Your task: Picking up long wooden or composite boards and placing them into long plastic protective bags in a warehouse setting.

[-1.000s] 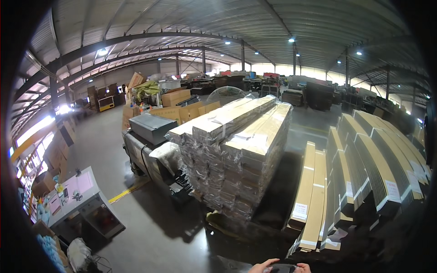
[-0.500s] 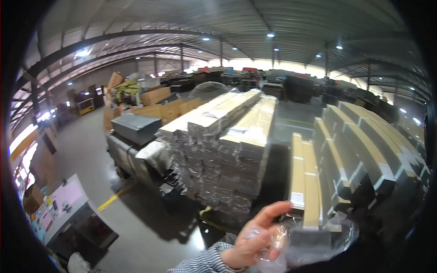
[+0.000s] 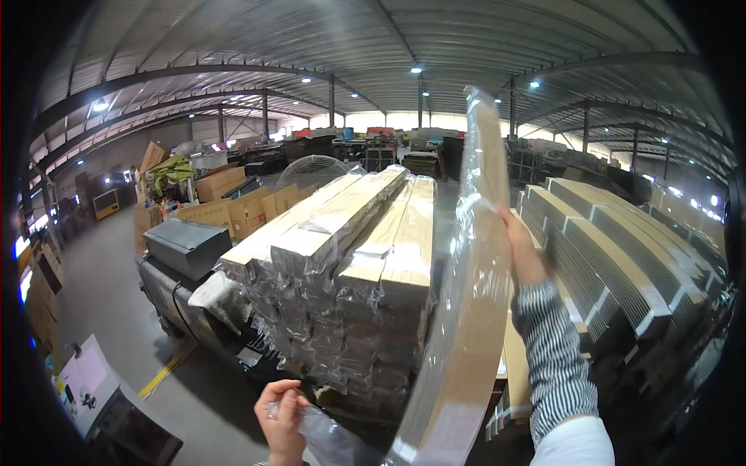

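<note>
A long, wood-coloured bundle [image 3: 475,311] in clear plastic film slants up in front of me, its far end raised and its near end by the lower edge. My right hand [image 3: 517,239] grips its right side about halfway along, the fingers partly hidden. Lower left, my left hand [image 3: 281,419] is closed on a loose end of clear plastic film [image 3: 332,436], which trails right toward the bundle's near end. Just beyond stands a tall stack of similar wrapped bundles [image 3: 342,311], wood-coloured on top.
Unwrapped bundles of long boards [image 3: 606,256] are piled on the right. A dark grey box [image 3: 189,247] and open cardboard boxes [image 3: 252,211] stand left of the stack. A desk with papers [image 3: 85,377] is at lower left. A round fan guard [image 3: 313,169] shows behind.
The wrapped bundle has come up into view with my right hand on it. My left hand has shifted left, still holding the film. The view has turned right.
</note>
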A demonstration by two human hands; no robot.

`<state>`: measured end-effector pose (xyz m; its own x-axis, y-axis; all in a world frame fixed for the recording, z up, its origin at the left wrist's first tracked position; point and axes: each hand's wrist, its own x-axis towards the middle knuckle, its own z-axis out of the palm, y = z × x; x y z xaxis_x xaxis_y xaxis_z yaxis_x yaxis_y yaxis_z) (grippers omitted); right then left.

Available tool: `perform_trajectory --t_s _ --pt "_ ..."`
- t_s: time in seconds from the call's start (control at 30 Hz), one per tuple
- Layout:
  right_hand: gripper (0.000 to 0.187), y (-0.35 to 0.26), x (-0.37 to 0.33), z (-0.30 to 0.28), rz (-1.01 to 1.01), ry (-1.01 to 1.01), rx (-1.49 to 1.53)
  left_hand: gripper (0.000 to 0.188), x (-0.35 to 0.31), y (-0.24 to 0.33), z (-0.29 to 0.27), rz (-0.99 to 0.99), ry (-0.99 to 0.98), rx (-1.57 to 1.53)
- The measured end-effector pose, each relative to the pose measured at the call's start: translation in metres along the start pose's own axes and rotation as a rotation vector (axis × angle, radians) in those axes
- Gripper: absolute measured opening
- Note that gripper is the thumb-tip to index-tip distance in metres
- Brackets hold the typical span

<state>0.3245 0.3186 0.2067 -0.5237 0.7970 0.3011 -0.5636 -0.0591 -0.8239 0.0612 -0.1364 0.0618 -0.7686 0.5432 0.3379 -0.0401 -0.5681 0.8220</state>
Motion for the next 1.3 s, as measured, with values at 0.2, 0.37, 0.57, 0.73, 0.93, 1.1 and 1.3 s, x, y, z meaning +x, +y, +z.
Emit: perform_trajectory --t_s 0.2,0.37,0.57,0.73,0.93,1.1,1.3 --pt "0.036 0.048 0.199 -0.004 0.099 0.007 0.098 0.022 0.069 0.015 0.035 0.204 0.049 0.21" --pt "0.056 0.131 0.296 0.046 0.049 0.219 -0.36 0.044 0.148 -0.002 0.027 0.541 0.13 0.406" --pt "0.066 0.158 0.333 0.039 0.21 -0.051 -0.411 0.06 0.199 -0.019 0.043 0.205 0.051 0.254" --pt "0.058 0.126 0.295 -0.006 0.21 -0.287 -0.466 0.067 0.194 -0.054 0.07 0.293 0.08 0.297" --pt "0.037 0.061 0.143 -0.062 -0.498 -0.074 -1.004 0.058 0.139 -0.073 0.054 0.288 0.168 0.287" --pt "0.038 0.108 -0.072 -0.139 -0.13 0.33 -1.617 0.045 0.078 -0.1 -0.015 0.165 0.068 0.378" --pt "0.064 0.285 -0.225 -0.149 0.473 0.464 -2.018 0.04 -0.008 -0.078 0.002 -0.026 -0.132 0.386"
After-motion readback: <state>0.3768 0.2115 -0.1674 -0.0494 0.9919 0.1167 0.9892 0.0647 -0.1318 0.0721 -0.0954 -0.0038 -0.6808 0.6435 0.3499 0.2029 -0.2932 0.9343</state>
